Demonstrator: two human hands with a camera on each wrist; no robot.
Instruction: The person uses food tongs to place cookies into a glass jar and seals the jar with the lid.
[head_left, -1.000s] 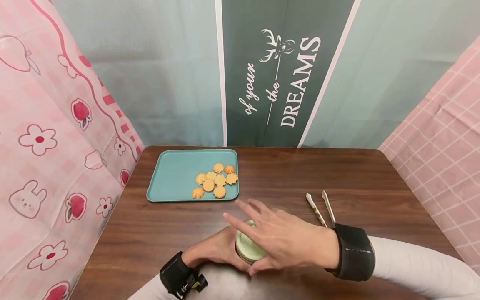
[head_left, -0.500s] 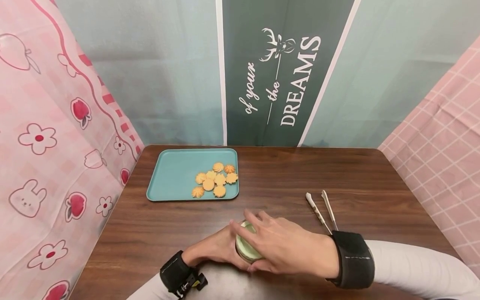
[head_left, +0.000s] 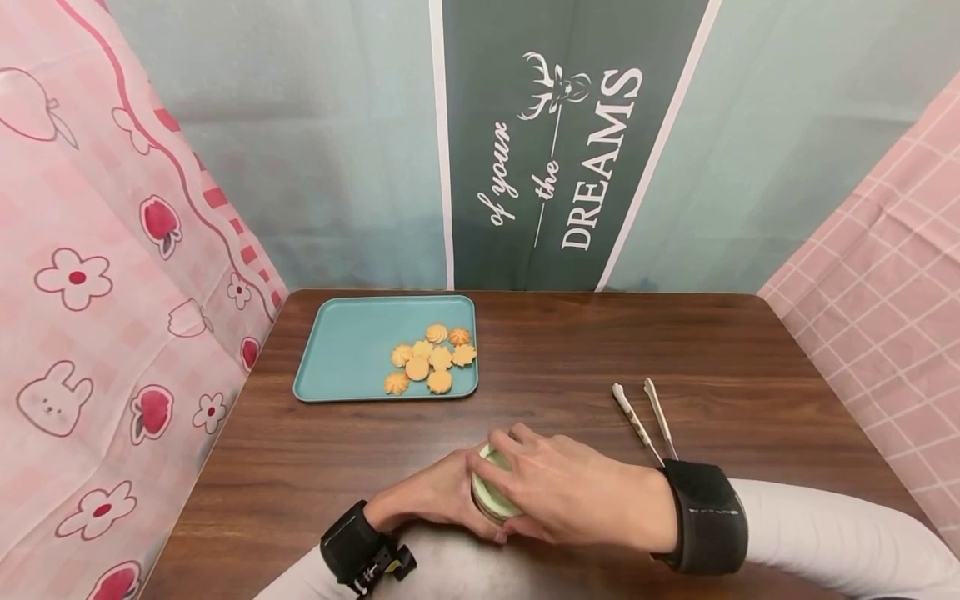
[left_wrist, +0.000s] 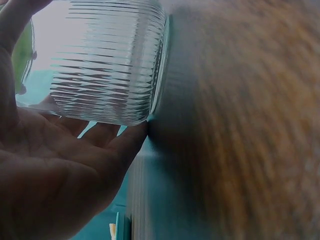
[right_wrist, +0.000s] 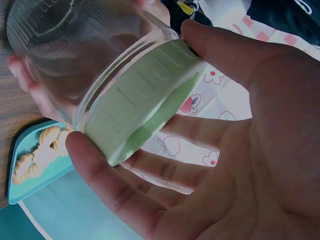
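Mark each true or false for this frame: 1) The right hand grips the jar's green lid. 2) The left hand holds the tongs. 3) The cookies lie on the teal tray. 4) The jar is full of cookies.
1) The right hand grips the green lid of the jar: true.
2) The left hand holds the tongs: false; it holds the jar, and the tongs lie on the table.
3) The cookies lie on the teal tray: true.
4) The jar is full of cookies: false; the glass looks empty.

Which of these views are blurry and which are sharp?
Head view: sharp throughout, cookies and tongs crisp. Left wrist view: glass jar ridges sharp, wooden table smeared. Right wrist view: green lid clear, right hand softly blurred.
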